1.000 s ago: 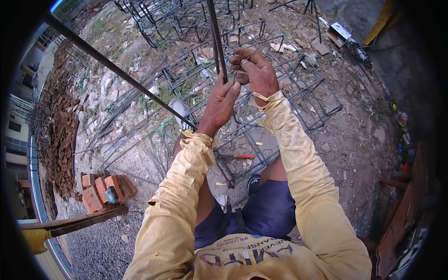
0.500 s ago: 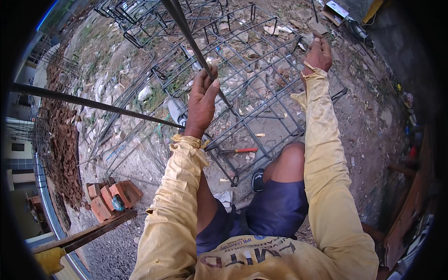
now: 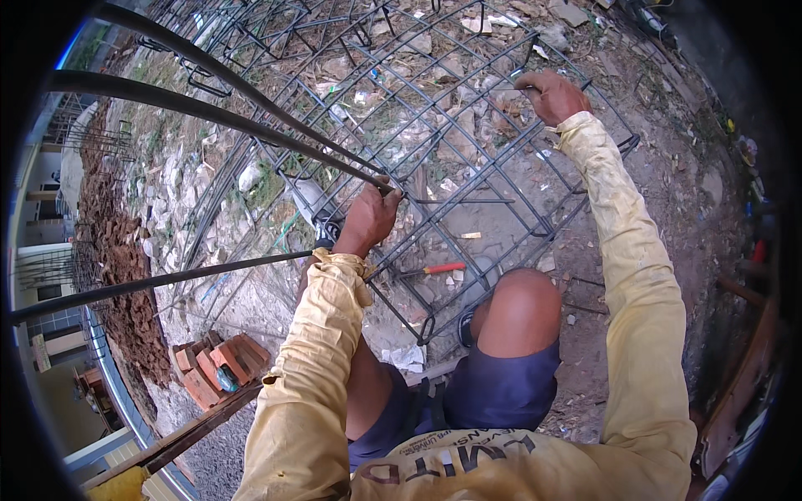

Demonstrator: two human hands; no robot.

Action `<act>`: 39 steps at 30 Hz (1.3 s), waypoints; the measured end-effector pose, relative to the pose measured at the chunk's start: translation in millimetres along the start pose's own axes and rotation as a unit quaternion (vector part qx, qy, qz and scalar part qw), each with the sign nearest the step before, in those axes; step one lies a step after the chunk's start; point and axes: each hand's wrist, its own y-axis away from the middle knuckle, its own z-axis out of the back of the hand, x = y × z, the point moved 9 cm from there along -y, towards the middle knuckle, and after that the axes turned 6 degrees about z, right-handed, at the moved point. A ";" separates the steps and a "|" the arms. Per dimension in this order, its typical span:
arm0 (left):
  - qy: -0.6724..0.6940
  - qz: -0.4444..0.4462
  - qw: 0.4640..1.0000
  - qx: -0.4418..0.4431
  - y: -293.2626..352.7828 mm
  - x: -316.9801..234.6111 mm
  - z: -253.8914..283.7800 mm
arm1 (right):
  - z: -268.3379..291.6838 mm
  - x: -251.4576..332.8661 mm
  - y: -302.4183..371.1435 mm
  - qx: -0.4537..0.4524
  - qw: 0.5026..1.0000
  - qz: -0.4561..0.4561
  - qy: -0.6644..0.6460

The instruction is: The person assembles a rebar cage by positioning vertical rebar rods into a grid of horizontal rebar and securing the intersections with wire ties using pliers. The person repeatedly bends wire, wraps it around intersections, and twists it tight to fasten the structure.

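Long dark steel bars [image 3: 225, 138] slant in from the upper left, and their lower ends meet at my left hand [image 3: 370, 219]. The fingers of that hand are closed round one bar near its end, over the rebar cage [image 3: 468, 179]. This cage of tied bars and square stirrups lies before my knees. At its far right side my right hand [image 3: 558, 98] is closed, fingers bent inward. A thin grey line shows at its fingertips, too fine to name. Another steel bar [image 3: 167, 280] runs level from the left edge to behind my left wrist.
A red-handled tool [image 3: 444, 268] lies on the ground, seen through the cage. Orange bricks [image 3: 219, 367] are stacked at lower left beside a wooden plank [image 3: 180, 426]. Reddish soil [image 3: 125, 292] is heaped along the left. Rubble and litter cover the ground around the cage.
My left hand has come down and slightly right with the bar, whose upper end has swung left. My right hand has moved a little down and left, its fingers now pointing left.
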 end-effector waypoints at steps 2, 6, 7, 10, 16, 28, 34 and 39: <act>0.056 -0.006 0.998 -0.017 -5.1 5.3 -10.1 | -70.6 33.8 7.2 0.113 0.993 0.041 0.004; 0.059 -0.020 0.998 0.011 -18.0 18.3 -23.8 | -162.5 82.0 17.5 0.228 0.972 0.043 -0.039; 0.035 -0.033 0.999 0.002 -18.8 17.8 -28.6 | -184.7 91.4 14.6 0.226 0.971 0.064 -0.038; 0.025 -0.028 0.999 0.021 -25.5 27.0 -40.2 | -241.8 117.3 11.6 0.251 0.965 0.071 -0.018; -0.105 -0.141 0.984 -0.010 -19.5 19.1 -55.4 | -293.3 153.2 17.2 0.383 0.912 0.129 -0.065; -0.142 -0.060 0.988 -0.013 -26.8 52.4 -87.6 | -301.8 183.2 17.6 0.309 0.881 0.289 -0.212; -0.353 -0.169 0.918 0.055 -28.4 75.1 -110.5 | -214.4 120.5 46.6 0.383 0.878 0.111 -0.264; -0.259 -0.105 0.960 0.026 -35.5 91.8 -103.7 | -195.2 116.4 51.9 0.274 0.919 0.143 -0.244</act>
